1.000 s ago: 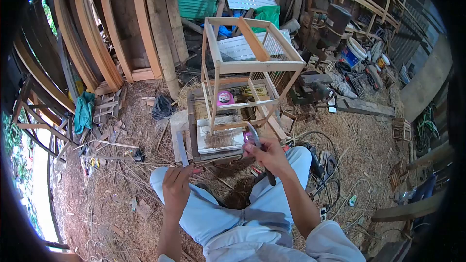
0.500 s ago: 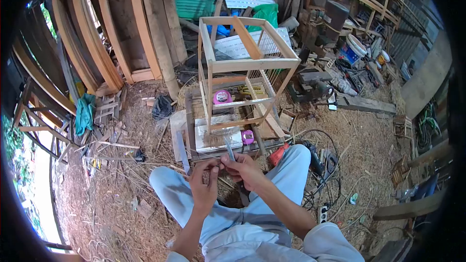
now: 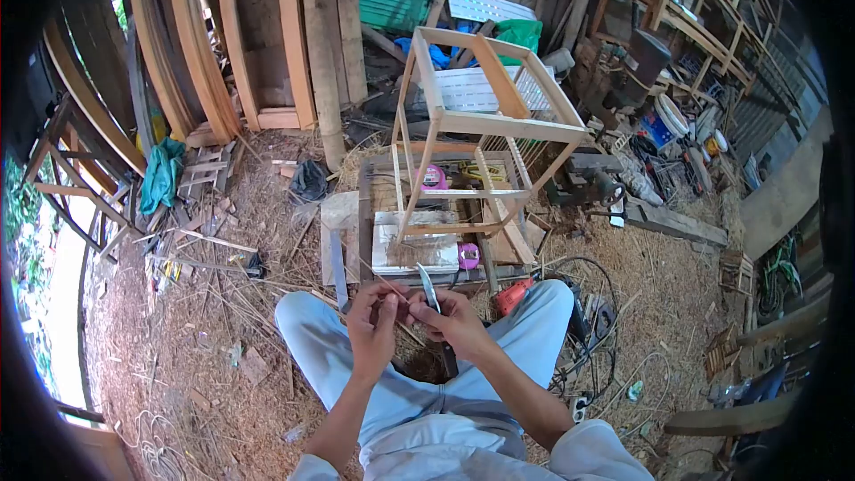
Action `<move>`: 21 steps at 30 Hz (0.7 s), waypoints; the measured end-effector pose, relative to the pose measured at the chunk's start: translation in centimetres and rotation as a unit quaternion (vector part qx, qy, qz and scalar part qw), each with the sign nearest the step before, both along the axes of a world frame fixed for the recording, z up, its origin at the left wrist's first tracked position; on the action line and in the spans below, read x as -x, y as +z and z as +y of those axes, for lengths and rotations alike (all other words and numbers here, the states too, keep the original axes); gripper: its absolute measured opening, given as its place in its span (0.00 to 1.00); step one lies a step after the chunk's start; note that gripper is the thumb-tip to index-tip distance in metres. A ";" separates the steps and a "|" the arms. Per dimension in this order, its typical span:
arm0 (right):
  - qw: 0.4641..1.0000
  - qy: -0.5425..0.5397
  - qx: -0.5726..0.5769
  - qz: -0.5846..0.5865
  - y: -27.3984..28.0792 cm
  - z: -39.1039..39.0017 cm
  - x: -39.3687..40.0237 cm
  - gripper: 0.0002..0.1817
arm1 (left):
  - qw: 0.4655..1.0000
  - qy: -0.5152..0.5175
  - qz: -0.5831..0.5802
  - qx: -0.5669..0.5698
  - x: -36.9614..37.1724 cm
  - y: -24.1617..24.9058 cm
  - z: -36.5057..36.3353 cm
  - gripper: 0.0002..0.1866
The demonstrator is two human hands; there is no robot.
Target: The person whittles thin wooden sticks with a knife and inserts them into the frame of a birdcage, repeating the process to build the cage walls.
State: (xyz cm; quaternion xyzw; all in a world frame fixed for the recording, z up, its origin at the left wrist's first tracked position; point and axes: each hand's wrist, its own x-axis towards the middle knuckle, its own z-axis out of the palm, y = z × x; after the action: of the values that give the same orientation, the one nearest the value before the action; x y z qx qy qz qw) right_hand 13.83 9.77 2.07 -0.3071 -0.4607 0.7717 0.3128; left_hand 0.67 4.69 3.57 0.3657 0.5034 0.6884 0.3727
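Note:
My right hand (image 3: 452, 322) is closed around a knife (image 3: 428, 287), its pale blade pointing up and away from me and its dark handle running down below the palm. A thin wooden stick (image 3: 385, 281) is pinched in my left hand (image 3: 372, 328), close beside the knife. The fingertips of both hands nearly meet over my lap, partly hiding the stick. Beyond them stands a wooden frame (image 3: 509, 127) with thin bars along one side. It rests on a low board platform, with a pink tape measure (image 3: 468, 256) by its base.
A flat metal strip (image 3: 337, 269) lies left of the platform. Near my right knee are a red power tool (image 3: 512, 297) and tangled black cable (image 3: 613, 338). Wood shavings cover the ground (image 3: 223, 321). Curved wooden frames (image 3: 298, 44) lean at the back left.
My view has shifted, so the wooden frame sits farther right. The knife blade has turned slightly, pointing more to the upper left. Both hands stay close together.

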 end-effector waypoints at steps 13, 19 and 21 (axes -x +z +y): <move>0.995 -0.061 -0.062 -0.047 1.1 0.1 -0.9 0.10 | 0.998 -0.058 -0.017 -0.021 2.2 2.1 1.5 0.08; 0.980 -0.173 -0.072 -0.059 1.2 1.2 -2.1 0.10 | 0.993 -0.080 0.067 -0.058 0.7 3.4 2.9 0.06; 0.968 -0.226 -0.076 -0.075 0.8 1.7 -3.2 0.11 | 0.987 -0.126 0.073 -0.060 -0.6 2.9 4.4 0.06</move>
State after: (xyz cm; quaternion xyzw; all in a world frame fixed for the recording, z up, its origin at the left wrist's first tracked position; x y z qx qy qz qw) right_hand 17.02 11.47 2.84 -0.4359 -0.4584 0.6185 0.4662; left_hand 1.24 9.06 6.42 0.4972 0.4365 0.6364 0.3966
